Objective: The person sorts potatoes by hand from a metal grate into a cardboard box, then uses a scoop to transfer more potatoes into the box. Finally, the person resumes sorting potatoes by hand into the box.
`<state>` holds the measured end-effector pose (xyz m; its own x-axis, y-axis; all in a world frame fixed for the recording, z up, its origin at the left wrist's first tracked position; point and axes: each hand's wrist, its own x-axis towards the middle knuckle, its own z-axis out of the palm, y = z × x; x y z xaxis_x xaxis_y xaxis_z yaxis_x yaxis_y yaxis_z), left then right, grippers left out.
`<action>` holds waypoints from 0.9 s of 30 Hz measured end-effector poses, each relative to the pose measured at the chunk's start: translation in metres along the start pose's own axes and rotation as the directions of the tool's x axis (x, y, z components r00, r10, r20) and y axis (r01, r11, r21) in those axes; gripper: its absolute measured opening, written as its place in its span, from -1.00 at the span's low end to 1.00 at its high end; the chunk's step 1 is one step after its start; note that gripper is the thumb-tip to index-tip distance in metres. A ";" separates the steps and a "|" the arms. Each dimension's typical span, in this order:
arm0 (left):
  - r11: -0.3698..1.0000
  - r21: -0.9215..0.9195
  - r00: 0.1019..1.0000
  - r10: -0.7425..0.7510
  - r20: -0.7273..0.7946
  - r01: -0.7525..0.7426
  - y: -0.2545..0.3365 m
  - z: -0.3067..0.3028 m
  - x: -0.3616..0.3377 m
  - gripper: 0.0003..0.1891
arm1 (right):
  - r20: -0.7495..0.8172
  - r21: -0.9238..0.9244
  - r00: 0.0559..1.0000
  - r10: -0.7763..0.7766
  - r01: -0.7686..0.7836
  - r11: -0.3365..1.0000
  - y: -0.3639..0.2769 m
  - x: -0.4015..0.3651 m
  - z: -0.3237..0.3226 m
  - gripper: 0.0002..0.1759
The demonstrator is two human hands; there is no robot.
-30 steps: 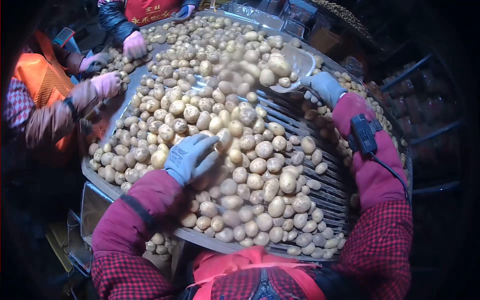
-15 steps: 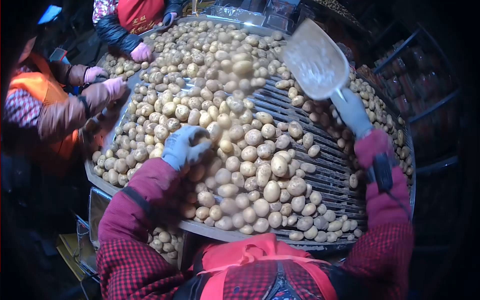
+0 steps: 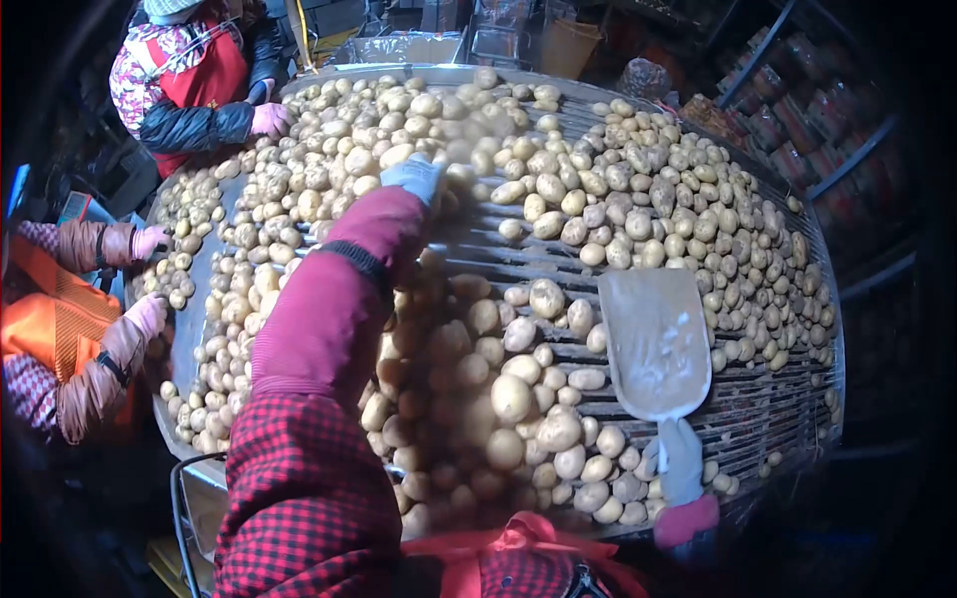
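Observation:
Pale potatoes [image 3: 653, 184] cover much of a slatted metal sorting table [image 3: 518, 249]. My left hand [image 3: 414, 177], in a grey-white glove, reaches across to the far middle of the table and rests against the potatoes there. Its fingers are blurred and partly hidden. At the near right, my gloved right hand [image 3: 681, 461] is wrapped around the short handle of a metal scoop [image 3: 653, 339]. The scoop lies low over the slats with its broad end pointing away from me, and no potatoes are in it. Loose potatoes border it on both sides.
Across the far left stands a person in a red apron [image 3: 199, 70], a pink-gloved hand [image 3: 269, 120] at the potatoes. Another person in an orange apron [image 3: 70, 309] works at the left edge with pink gloves. Racks with packed bags [image 3: 797, 130] stand behind at right.
My left hand has moved from the near-left potatoes to the far middle. My right hand has brought the scoop down and nearer to me. More slats show, and the view has shifted.

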<state>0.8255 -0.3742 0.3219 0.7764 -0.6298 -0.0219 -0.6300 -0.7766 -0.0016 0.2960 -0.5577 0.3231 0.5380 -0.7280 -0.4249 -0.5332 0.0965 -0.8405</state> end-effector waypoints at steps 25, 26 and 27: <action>-0.606 -0.780 0.959 -0.281 0.028 -0.155 -0.088 0.016 -0.304 -0.37 | 0.177 0.123 0.984 -0.026 0.004 0.992 0.053 0.054 -0.007 -0.57; -0.692 -0.709 0.965 -0.254 0.066 -0.134 -0.092 0.017 -0.341 -0.36 | 0.205 0.141 0.979 -0.023 -0.006 0.990 0.053 0.058 -0.002 -0.59; -0.709 -0.681 0.952 -0.300 0.056 -0.183 -0.091 0.021 -0.375 -0.38 | 0.230 0.157 0.973 -0.019 -0.018 0.987 0.056 0.062 -0.004 -0.61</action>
<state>0.5908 -0.0670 0.3096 0.9274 -0.3664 -0.0760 0.3152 0.6557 0.6861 0.2973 -0.5999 0.2509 0.6838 -0.5541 -0.4748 -0.4336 0.2148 -0.8751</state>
